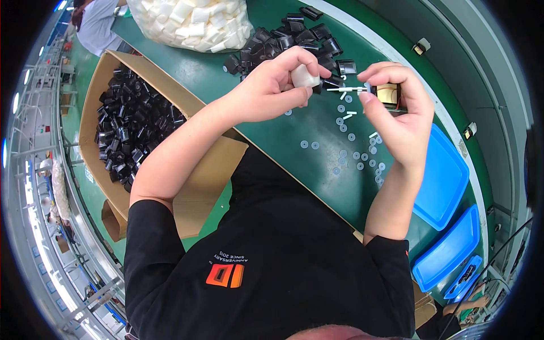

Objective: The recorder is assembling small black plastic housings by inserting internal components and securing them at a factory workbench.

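Note:
In front of me, my left hand (281, 84) pinches a white rounded plastic piece (306, 76) between thumb and fingers. Close by it is a black plastic part (330, 84); I cannot tell whether it touches the white piece. My right hand (401, 102) is closed around a small motor-like part (387, 94), black with a yellow wrapped face. From that part a thin pale shaft (347, 89) points left, toward the white piece. A small washer (369, 88) seems to sit at the shaft's base. Below both hands, several translucent washers (351, 137) and short white pins (348, 116) lie scattered.
A clear bag of white plastic pieces (195, 25) and a heap of black plastic parts (283, 41) rest on the green table (266, 133). Left stands a cardboard box (93, 107) filled with black parts. Blue trays (439, 184) line the right. Another person (101, 25) is far left.

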### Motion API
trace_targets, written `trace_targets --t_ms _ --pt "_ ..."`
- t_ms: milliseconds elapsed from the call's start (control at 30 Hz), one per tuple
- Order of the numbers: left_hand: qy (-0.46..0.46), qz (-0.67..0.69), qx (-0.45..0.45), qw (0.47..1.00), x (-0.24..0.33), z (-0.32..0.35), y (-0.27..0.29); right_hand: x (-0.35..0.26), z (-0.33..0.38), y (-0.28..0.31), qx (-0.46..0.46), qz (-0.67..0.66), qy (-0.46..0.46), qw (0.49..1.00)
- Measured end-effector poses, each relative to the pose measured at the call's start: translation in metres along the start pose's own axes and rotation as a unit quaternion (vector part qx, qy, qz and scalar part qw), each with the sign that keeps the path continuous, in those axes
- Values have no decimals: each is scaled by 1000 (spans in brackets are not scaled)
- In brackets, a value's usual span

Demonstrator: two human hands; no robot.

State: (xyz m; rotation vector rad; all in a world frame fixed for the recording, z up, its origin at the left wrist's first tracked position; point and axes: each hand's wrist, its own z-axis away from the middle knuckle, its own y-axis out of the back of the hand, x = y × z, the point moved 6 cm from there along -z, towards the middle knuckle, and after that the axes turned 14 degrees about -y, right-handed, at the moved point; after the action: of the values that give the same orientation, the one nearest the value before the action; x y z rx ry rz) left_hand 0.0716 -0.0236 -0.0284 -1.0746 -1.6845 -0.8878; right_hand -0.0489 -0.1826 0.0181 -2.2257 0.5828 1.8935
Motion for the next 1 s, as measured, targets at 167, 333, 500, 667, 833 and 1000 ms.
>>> trace_targets --t_ms 167,333,500,667,833,1000 --pt "2 -24 -2 1000 -4 0 0 -1 0 -12 -10 -12 11 1000" --pt "-43 -103 3 994 -1 -1 -1 -4 1 -23 4 55 39 998" --pt "-12 -139 21 990 3 -1 1 -13 3 -35 6 122 94 988" --pt "-20 -173 32 984 4 -1 3 -15 5 -42 16 147 111 983" --pt "-1 -193 34 981 6 -2 2 -16 7 -42 18 162 112 980" --pt "-2 -227 25 974 7 -3 2 -13 5 -42 17 161 113 980"
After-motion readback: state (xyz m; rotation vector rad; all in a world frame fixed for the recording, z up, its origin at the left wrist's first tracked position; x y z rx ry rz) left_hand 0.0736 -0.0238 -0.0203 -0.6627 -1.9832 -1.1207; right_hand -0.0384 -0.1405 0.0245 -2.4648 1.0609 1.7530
